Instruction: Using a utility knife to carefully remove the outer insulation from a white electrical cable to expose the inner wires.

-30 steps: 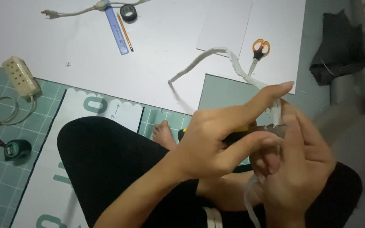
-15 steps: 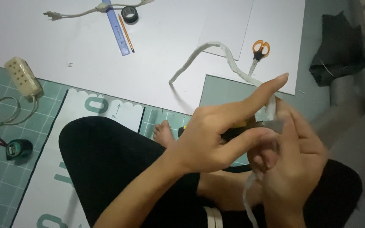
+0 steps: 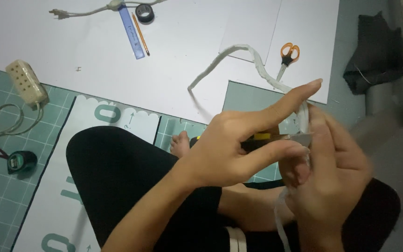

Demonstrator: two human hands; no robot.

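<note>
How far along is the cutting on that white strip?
Partly, at most. The left hand holds a yellow-and-black utility knife against the long white strip, which the right hand steadies. Whether it is cut is hidden. The strip's far length lies uncut-looking on the white board.

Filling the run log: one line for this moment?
left hand: grips utility knife | right hand: holds white strip | blade against strip | scissors on white board

The left hand (image 3: 232,151) hides most of the knife (image 3: 263,138), only a yellow-and-dark strip showing. The right hand (image 3: 332,186) is motion-blurred and covers the white strip (image 3: 257,60) where it passes through. The picture's bottom edge cuts the strip's lower end.
</note>
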